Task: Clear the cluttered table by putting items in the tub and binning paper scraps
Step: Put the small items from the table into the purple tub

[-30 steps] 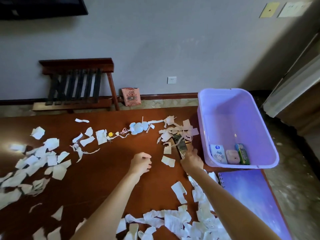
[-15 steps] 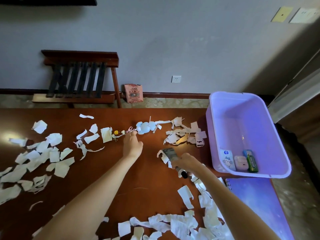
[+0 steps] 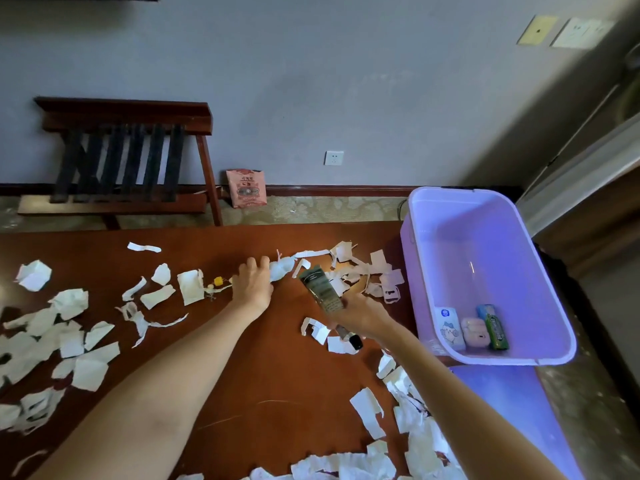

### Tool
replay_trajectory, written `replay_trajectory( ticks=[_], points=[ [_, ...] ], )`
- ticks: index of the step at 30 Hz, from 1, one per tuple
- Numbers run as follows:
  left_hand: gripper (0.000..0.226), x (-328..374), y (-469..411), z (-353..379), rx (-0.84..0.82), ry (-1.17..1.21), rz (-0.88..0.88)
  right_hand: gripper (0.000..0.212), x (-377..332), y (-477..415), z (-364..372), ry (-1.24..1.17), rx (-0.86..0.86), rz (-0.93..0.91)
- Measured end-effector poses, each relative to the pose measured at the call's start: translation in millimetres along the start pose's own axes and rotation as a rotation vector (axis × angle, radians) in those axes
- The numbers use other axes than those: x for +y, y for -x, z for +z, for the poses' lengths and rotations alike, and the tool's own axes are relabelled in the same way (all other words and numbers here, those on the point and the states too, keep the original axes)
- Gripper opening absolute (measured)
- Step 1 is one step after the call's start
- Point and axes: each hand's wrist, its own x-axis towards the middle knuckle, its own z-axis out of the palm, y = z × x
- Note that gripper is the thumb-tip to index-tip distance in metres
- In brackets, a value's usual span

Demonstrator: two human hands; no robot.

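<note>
We see the right hand (image 3: 363,317) curled round a dark green tube (image 3: 320,289), lifted off the brown table (image 3: 277,375). Its flat end tilts up and to the far left, and its black cap (image 3: 355,341) points down below the hand. The tube sits left of the lilac tub (image 3: 450,237), not yet over it.

The left hand (image 3: 252,285) stretches farther out, its fingers (image 3: 257,264) close together. Their tips meet the left end of a pale blue charm (image 3: 283,268). We cannot tell whether they pinch it or only touch it. A yellow bead (image 3: 218,281) lies just left of that hand.

The tub stands at the table's right edge. At its near end we find a white tissue pack (image 3: 448,327), a pink case (image 3: 472,332) and a green gum pack (image 3: 496,332), side by side. A purple notebook (image 3: 512,410) lies on the table just nearer than the tub.

Torn paper scraps (image 3: 69,341) are scattered across the left, the near right and the far stretch beside the tub.

Beyond the table, a wooden luggage rack (image 3: 121,161) and a pink packet (image 3: 246,188) stand against the wall.
</note>
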Motion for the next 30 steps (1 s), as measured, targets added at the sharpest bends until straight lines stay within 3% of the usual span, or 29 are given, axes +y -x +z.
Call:
replay_trajectory(
  ticks=[4,11,13,15,20,25,30],
  points=[
    [0.031,2,7,-6,0.041,0.087,-0.044,0.039,-2,6,-3,-0.006,0.013,-0.011],
    [0.026,7,38,-72,0.233,0.563,0.009,0.025,-16,35,-23,-0.175,0.168,-0.108],
    [0.026,14,48,-92,0.236,0.569,0.096,0.018,-18,45,-33,-0.276,0.197,-0.143],
    [0.028,24,56,-110,0.206,0.543,0.171,0.024,-16,54,-44,-0.345,0.251,-0.151],
    [0.026,65,73,-150,0.041,0.480,0.344,0.022,3,74,-75,-0.428,0.452,-0.111],
    [0.040,122,85,-169,0.135,0.388,0.521,0.016,41,85,-103,-0.574,0.551,-0.039],
    [0.024,179,90,-167,0.184,0.423,0.608,0.023,86,86,-127,-0.576,0.571,0.034]
  ],
)
